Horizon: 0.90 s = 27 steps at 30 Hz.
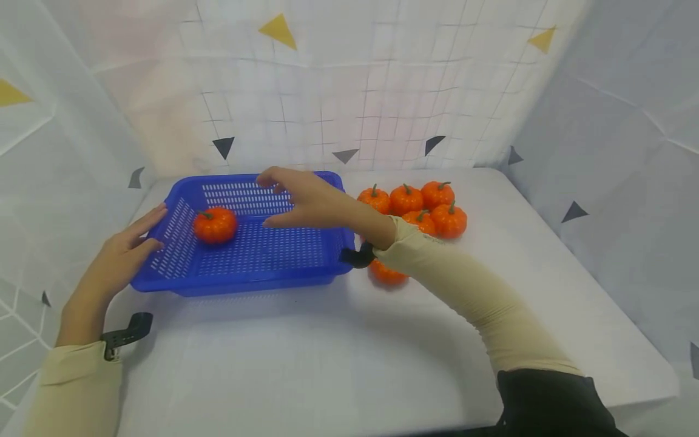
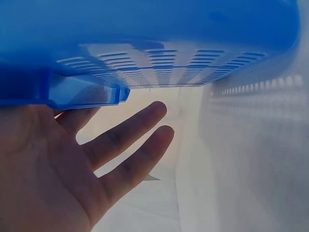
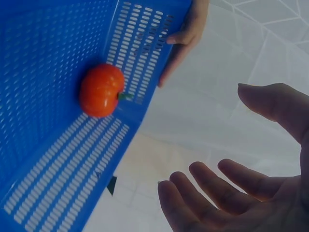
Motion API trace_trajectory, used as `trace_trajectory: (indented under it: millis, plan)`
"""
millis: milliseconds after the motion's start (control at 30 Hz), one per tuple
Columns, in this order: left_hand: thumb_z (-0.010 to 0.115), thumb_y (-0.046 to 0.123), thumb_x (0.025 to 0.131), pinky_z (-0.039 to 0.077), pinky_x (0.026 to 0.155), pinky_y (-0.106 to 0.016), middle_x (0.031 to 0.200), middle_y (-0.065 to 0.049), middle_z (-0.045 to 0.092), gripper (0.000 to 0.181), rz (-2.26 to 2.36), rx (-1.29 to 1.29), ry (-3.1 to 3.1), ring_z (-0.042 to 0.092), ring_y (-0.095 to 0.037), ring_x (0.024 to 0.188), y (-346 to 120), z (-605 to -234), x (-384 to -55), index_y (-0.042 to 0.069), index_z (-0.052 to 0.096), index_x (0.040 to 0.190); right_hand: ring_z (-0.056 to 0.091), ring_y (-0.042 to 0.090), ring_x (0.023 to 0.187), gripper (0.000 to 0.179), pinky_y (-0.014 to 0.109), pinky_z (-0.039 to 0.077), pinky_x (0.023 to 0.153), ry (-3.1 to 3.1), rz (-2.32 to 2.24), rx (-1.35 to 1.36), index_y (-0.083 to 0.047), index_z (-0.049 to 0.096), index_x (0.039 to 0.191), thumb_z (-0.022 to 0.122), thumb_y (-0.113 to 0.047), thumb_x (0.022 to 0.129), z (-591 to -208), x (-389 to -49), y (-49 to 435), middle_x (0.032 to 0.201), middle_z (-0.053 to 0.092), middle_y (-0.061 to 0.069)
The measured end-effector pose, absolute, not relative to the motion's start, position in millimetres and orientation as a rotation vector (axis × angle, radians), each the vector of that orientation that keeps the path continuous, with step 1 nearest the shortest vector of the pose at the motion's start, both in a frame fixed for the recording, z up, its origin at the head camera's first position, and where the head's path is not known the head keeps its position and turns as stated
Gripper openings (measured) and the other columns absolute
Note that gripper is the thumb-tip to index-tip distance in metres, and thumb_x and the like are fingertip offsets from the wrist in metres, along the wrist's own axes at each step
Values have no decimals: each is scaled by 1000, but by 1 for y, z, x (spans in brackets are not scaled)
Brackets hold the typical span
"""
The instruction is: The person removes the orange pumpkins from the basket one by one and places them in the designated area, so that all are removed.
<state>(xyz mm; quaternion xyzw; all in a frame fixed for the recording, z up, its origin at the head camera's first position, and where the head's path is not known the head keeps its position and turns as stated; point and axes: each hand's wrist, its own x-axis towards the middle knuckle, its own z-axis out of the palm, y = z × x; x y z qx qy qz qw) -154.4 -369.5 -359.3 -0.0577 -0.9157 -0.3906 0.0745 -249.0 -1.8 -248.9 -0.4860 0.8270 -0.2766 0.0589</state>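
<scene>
A blue plastic basket [image 1: 256, 280] with slotted walls stands on the white table. Inside, near its left end, lies one small orange pumpkin [image 1: 215, 226] with a green stem. My left hand [image 1: 117, 258] rests against the basket's left rim; in the left wrist view its fingers [image 2: 128, 130] are extended beside the outer wall. Above the basket's right half hovers my right hand [image 1: 308, 197], fingers spread and apart from the pumpkin. Nothing lies between its thumb and fingers in the right wrist view, where the pumpkin [image 3: 101, 90] sits in the basket's corner.
Several more orange pumpkins [image 1: 449, 221] are grouped on the table right of the basket. Another pumpkin [image 1: 388, 274] lies nearer, partly behind the right wrist. A patterned white cloth wall [image 1: 338, 79] rises behind the table [image 1: 306, 364], with further sheets on both sides.
</scene>
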Motion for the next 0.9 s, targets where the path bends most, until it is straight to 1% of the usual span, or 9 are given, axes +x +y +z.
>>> trace_trajectory:
  millis: [200, 400, 567, 667, 900]
  plan:
    - [43, 16, 109, 15, 108, -82, 171, -14, 14, 62, -1164, -177, -2734, 16, -58, 149, -371, -359, -153, 18, 23, 167, 53, 13, 130, 68, 23, 49, 102, 2480, -797, -1408, -12, 47, 151, 79, -31, 94, -253, -257, -44, 150, 54, 2]
    - [43, 17, 109, 16, 107, -83, 171, -14, 14, 62, -1167, -162, -2736, 18, -59, 148, -371, -359, -151, 18, 23, 167, 52, 11, 131, 66, 19, 47, 102, 2438, -780, -1350, -13, 50, 150, 81, -25, 93, -253, -267, -84, 149, 54, -1]
    - [44, 16, 109, 18, 108, -82, 171, -15, 15, 61, -1169, -170, -2728, 18, -57, 149, -372, -358, -152, 17, 24, 167, 53, 11, 131, 64, 18, 46, 101, 2410, -778, -1331, -13, 51, 150, 80, -21, 93, -258, -278, -103, 150, 54, -1]
    - [44, 16, 109, 19, 108, -82, 171, -15, 16, 60, -1169, -167, -2731, 18, -56, 149, -371, -357, -153, 16, 25, 166, 54, 12, 131, 64, 18, 48, 100, 2391, -789, -1307, -13, 51, 151, 80, -20, 94, -263, -285, -110, 151, 54, -1]
    - [44, 15, 109, 21, 107, -81, 170, -16, 16, 60, -1176, -150, -2732, 19, -57, 148, -368, -356, -154, 15, 26, 166, 52, 22, 136, 65, 22, 50, 100, 2335, -820, -1253, -11, 51, 153, 78, -15, 95, -279, -302, -120, 155, 51, 5]
